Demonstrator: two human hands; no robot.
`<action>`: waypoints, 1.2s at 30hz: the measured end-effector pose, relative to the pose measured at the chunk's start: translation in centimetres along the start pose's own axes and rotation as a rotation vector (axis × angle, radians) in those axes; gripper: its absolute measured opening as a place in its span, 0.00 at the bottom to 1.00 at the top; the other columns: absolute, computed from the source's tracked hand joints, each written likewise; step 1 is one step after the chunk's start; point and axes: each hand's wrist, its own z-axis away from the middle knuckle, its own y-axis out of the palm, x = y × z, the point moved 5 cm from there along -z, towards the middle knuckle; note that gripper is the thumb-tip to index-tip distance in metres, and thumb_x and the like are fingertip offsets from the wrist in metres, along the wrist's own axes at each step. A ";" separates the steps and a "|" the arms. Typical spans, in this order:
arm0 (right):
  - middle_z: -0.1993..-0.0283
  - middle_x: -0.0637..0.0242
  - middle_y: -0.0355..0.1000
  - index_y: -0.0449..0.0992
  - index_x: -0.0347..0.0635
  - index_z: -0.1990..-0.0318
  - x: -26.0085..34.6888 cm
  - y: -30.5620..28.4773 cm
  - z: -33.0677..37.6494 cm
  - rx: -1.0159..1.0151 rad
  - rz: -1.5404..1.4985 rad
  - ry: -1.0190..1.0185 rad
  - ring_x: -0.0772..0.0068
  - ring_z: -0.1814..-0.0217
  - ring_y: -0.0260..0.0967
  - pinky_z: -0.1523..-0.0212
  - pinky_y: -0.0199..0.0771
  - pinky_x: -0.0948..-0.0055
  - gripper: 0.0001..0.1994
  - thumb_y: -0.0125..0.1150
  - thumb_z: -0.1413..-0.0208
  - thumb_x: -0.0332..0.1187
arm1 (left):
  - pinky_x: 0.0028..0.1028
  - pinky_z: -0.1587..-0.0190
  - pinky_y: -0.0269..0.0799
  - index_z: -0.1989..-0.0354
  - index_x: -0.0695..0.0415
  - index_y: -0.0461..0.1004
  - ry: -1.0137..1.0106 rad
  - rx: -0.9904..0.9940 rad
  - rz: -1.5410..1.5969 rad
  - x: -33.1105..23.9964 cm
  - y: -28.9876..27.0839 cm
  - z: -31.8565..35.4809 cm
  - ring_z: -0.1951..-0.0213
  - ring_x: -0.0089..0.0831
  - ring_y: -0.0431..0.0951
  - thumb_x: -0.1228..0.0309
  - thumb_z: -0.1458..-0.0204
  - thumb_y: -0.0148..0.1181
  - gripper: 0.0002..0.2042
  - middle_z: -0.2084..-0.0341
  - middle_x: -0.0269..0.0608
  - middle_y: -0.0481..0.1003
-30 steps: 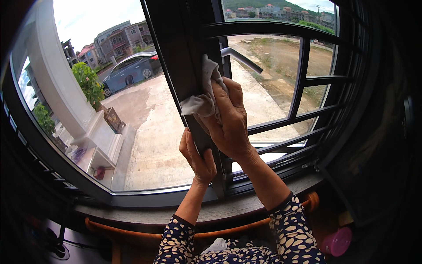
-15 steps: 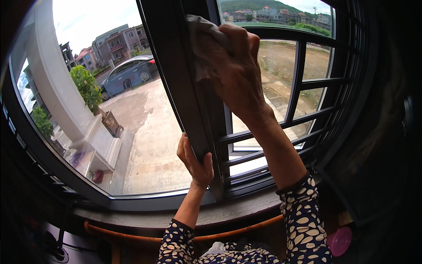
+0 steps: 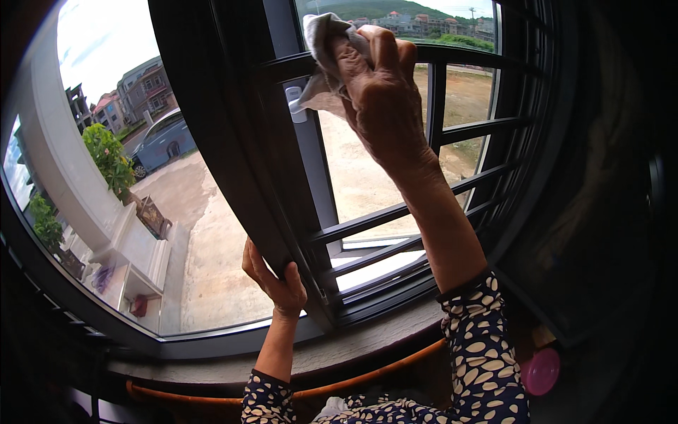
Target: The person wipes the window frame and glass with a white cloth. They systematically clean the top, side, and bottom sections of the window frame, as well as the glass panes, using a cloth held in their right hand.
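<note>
Bunched in my right hand (image 3: 388, 116) is a pale grey cloth (image 3: 325, 39), its loose corner hanging down. That hand is up high in front of the horizontal bar of the dark window grille (image 3: 459, 133), its fingers closed round the cloth. Lower down, my left hand (image 3: 279, 286) grips the edge of the dark window frame (image 3: 244, 162), fingers on the glass side and thumb on the near side. A white window handle (image 3: 295, 104) shows beside the cloth's hanging corner.
Below the window runs a pale stone sill (image 3: 367, 348), with a curved orange-brown wooden rail (image 3: 353, 373) in front. A pink round plastic object (image 3: 542, 371) lies at lower right. Through the window stand a white pillar (image 3: 70, 141), a potted shrub (image 3: 107, 159) and a blue car (image 3: 166, 141).
My right hand has come away from the upright frame with the cloth and is now in front of the grille bar. The whole view has shifted; my left hand still grips the frame.
</note>
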 end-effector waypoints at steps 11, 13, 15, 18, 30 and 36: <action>0.52 0.53 0.65 0.74 0.41 0.47 -7.5 -2.6 1.0 0.037 0.215 0.244 0.56 0.50 0.64 0.50 0.70 0.65 0.26 0.70 0.59 0.24 | 0.42 0.40 0.52 0.35 0.65 0.49 -0.015 0.002 0.021 0.1 0.0 0.1 0.40 0.46 0.56 0.56 0.40 0.45 0.31 0.43 0.55 0.55; 0.53 0.53 0.65 0.74 0.38 0.48 -6.3 -2.1 0.9 0.035 0.235 0.295 0.57 0.51 0.65 0.50 0.71 0.65 0.25 0.70 0.59 0.24 | 0.43 0.39 0.52 0.35 0.66 0.49 -0.012 0.004 0.008 0.0 0.2 0.1 0.40 0.48 0.56 0.56 0.40 0.45 0.31 0.43 0.56 0.55; 0.54 0.52 0.66 0.75 0.35 0.50 -4.6 -2.0 0.7 0.013 0.251 0.288 0.58 0.54 0.67 0.51 0.71 0.66 0.24 0.70 0.60 0.24 | 0.44 0.39 0.51 0.36 0.67 0.49 0.001 0.007 0.009 0.0 0.2 0.2 0.39 0.49 0.55 0.57 0.40 0.46 0.31 0.42 0.58 0.55; 0.52 0.51 0.65 0.74 0.34 0.50 -1.2 -1.6 0.0 0.056 0.185 0.224 0.58 0.54 0.67 0.52 0.72 0.67 0.24 0.70 0.59 0.25 | 0.44 0.38 0.51 0.36 0.67 0.49 0.010 0.006 0.020 0.1 -0.2 0.0 0.39 0.50 0.55 0.58 0.40 0.47 0.31 0.42 0.59 0.54; 0.49 0.61 0.58 0.67 0.44 0.45 6.5 0.7 -2.1 0.027 -0.264 -0.032 0.59 0.50 0.54 0.52 0.66 0.62 0.32 0.68 0.65 0.31 | 0.43 0.38 0.52 0.36 0.68 0.49 -0.003 0.012 0.037 -0.2 -0.2 0.1 0.39 0.50 0.55 0.60 0.41 0.48 0.31 0.41 0.59 0.53; 0.46 0.59 0.52 0.63 0.39 0.42 7.8 1.1 0.9 0.004 -0.258 0.021 0.57 0.51 0.53 0.51 0.66 0.66 0.31 0.63 0.59 0.25 | 0.43 0.38 0.51 0.35 0.67 0.48 -0.007 0.019 0.040 0.1 0.0 0.4 0.39 0.51 0.55 0.60 0.41 0.49 0.31 0.41 0.60 0.53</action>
